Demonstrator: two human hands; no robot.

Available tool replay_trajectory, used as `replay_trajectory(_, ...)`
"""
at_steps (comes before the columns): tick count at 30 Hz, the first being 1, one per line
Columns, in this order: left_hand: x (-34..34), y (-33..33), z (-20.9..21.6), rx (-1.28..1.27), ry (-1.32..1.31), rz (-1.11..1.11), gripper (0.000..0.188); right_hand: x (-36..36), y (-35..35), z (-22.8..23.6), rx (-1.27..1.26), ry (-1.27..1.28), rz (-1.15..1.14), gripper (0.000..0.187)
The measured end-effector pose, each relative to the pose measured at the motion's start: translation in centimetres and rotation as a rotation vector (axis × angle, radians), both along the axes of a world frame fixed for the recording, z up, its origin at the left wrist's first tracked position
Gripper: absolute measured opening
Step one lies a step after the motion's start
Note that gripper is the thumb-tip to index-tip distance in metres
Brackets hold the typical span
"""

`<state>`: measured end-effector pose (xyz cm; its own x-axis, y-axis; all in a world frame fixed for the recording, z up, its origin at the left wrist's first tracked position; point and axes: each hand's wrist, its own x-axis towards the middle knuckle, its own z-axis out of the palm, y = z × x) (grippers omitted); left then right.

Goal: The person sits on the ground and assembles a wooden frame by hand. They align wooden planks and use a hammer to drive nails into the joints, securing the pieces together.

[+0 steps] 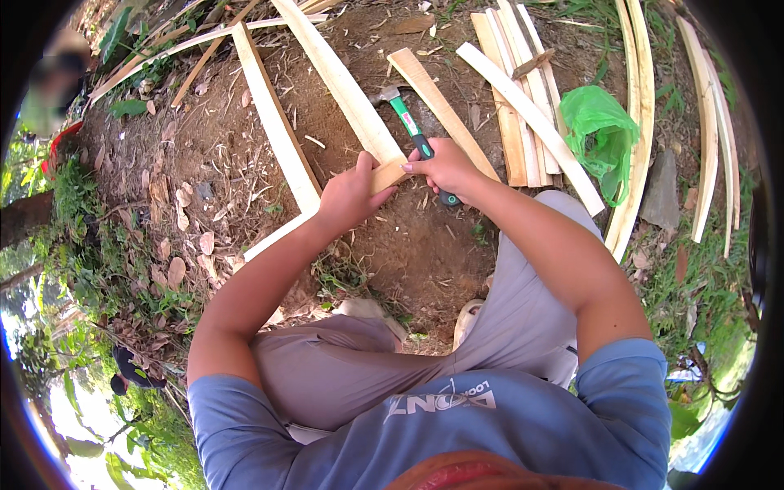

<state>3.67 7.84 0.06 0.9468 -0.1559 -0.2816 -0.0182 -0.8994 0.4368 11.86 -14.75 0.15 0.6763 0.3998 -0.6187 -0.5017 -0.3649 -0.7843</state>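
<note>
My left hand [353, 194] is closed around a short wooden crosspiece [389, 175], where it meets the near end of a long pale wooden strip [339, 77]. In my right hand [449, 169] is a claw hammer [403, 116] with a green and black handle, its metal head pointing away from me. That hand's thumb and finger also reach the corner where the two wood pieces meet; whether they pinch a nail there is too small to tell. Left of it, a second long strip [273, 114] joins the crosspiece line near my left wrist.
A loose strip [437, 102] lies right of the hammer. Farther right are a stack of several strips [510, 122], a green plastic bag [600, 135], a flat stone [661, 192] and long curved slats [637, 98]. Leaves and grass [90, 237] border the dirt. A blurred person [57, 77] is far left.
</note>
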Motion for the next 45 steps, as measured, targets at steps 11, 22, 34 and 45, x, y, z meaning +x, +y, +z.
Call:
replay_trajectory(11,-1.0,0.3,0.3,0.082,-0.179,-0.026,0.058,0.3,-0.2,-0.7,0.002,-0.046,0.032,0.024)
replay_trajectory(22,-0.2,0.3,1.1,0.205,0.060,-0.088,0.063,0.0,-0.4,-1.7,0.018,-0.122,0.059,0.028)
replay_trajectory(34,0.1,0.2,0.9,0.167,0.033,-0.114,0.060,-2.2,-4.2,7.4,0.282,0.266,-0.119,0.018)
replay_trajectory(45,-0.7,0.5,0.5,0.154,0.039,-0.099,0.059,-18.5,-4.6,6.4,-0.511,-0.650,0.144,0.022)
